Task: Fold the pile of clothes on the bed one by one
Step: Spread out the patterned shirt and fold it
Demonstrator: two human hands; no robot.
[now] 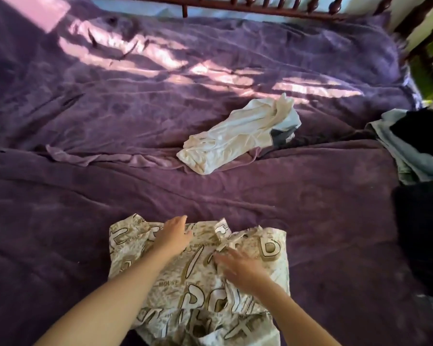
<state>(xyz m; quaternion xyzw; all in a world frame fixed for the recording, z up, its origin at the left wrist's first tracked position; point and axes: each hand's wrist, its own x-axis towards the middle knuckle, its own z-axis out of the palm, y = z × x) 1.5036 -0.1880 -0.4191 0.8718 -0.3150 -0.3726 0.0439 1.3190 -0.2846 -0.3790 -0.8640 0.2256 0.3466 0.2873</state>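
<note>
The left hand (174, 233) lies flat with straight fingers on the far left part of a cream garment with olive lettering (198, 295). The right hand (240, 268) is spread over its middle, just beside a bunched strap or tie; it is blurred, so I cannot tell whether it presses or only hovers. Neither hand pinches cloth. This looks like the smoothing step before the first fold. The next move likely calls for flattening that bunched piece, then taking an edge to bring one side across. The garment lies under both hands on the purple bed (85, 196), its long axis running from the person outward, the strap end probably pointing away. Beyond the hands a folded white garment (235, 138) lies well apart. Far out past the right hand sits the unfolded pile of clothes (405, 151).
</note>
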